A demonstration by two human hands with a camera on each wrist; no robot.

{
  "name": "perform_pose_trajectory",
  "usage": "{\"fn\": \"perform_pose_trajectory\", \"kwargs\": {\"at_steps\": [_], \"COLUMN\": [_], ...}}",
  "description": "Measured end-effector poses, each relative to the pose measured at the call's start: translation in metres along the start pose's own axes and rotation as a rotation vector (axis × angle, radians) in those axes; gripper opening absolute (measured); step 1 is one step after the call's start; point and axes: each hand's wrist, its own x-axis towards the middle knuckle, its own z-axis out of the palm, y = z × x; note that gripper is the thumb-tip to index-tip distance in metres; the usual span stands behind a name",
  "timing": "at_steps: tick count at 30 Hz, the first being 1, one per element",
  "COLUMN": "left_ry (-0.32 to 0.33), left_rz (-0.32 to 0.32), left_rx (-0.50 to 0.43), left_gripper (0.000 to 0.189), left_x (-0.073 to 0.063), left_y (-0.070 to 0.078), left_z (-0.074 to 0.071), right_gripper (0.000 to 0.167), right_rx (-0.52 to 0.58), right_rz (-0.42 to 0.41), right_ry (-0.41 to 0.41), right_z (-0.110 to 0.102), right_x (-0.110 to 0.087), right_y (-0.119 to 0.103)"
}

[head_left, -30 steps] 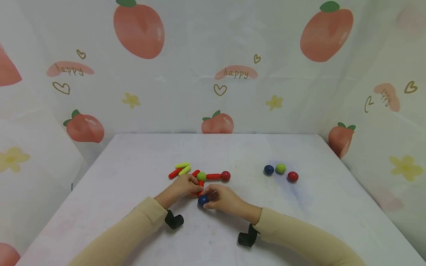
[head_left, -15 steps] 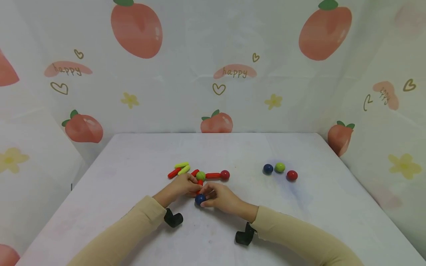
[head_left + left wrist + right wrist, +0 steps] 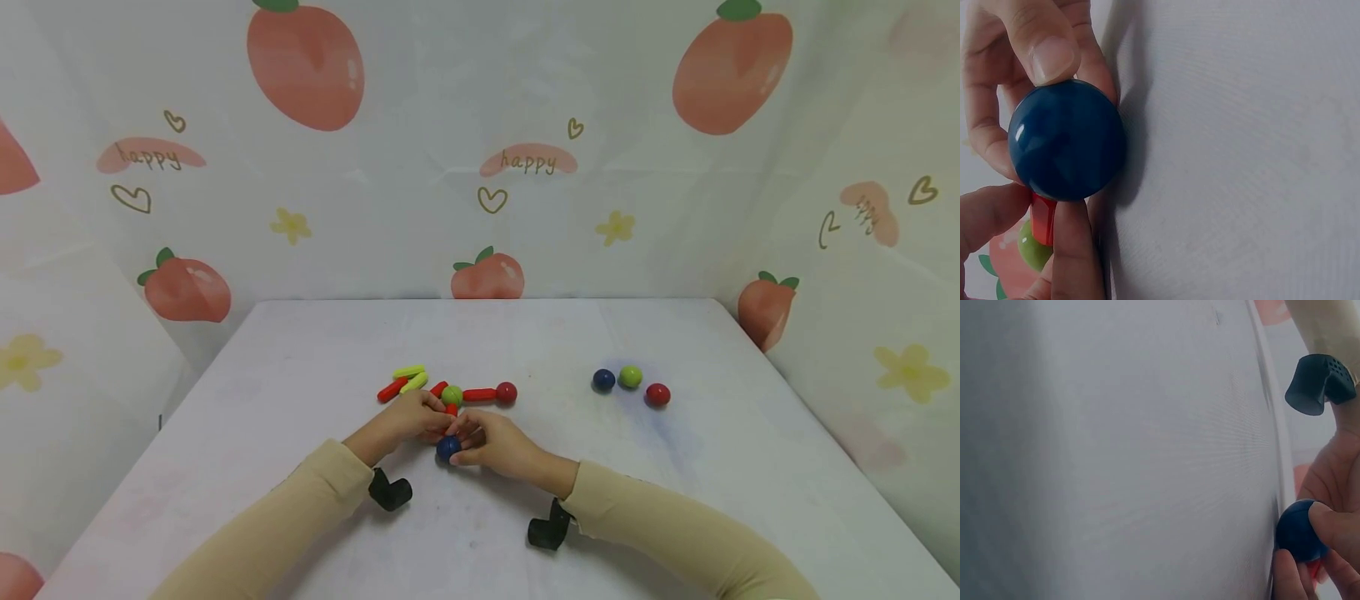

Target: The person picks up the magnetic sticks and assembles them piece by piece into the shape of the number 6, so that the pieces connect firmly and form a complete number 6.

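Note:
My right hand (image 3: 502, 444) holds a dark blue ball (image 3: 448, 449) between thumb and fingers, low over the white table. My left hand (image 3: 405, 423) pinches a short red rod (image 3: 1042, 219) that runs from a green ball (image 3: 452, 396) toward the blue one. In the left wrist view the rod's end meets the blue ball; whether it sits in a hole is hidden. Another red rod (image 3: 479, 395) joins the green ball to a red ball (image 3: 507, 393) on the right. A further red rod (image 3: 439, 388) touches the green ball's left side, partly behind the left hand.
Left of the joined pieces lie two yellow-green rods (image 3: 414, 382) and a loose red rod (image 3: 392, 391). On the right side of the table (image 3: 750, 467) sit a blue ball (image 3: 603, 381), a green ball (image 3: 631, 377) and a red ball (image 3: 657, 395).
The right hand has shifted slightly left with the blue ball, bringing it closer to the left hand's fingers and the red rod. The left hand has hardly moved.

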Motion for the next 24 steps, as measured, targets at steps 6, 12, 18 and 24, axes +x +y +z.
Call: {"fn": "perform_pose_trajectory", "kwargs": {"at_steps": [6,12,18,24], "left_ry": [-0.011,-0.002,-0.024,0.000], "left_rz": [0.004,-0.007,0.025,0.006], "left_rx": [-0.019,-0.021,-0.014,-0.016], "left_gripper": [0.028,0.027,0.029,0.031], "left_x": [-0.0024,-0.0018,-0.0015,-0.0013], "left_y": [0.0011,0.0009,-0.0010,-0.0018], "left_z": [-0.0003,0.0001,-0.0022,-0.0015], "right_gripper": [0.028,0.027,0.028,0.027], "right_rx": [-0.003,0.000,0.005,0.014], "right_rz": [-0.009,-0.009,-0.007,-0.002], "right_ry": [0.002,-0.001,-0.004,-0.006], "right_z": [-0.0002,-0.0005,-0.0006,-0.0008], "right_x": [0.0002,0.0003,0.0004,0.0007], "right_y": [-0.0005,0.0003,0.0011,0.0015]}}
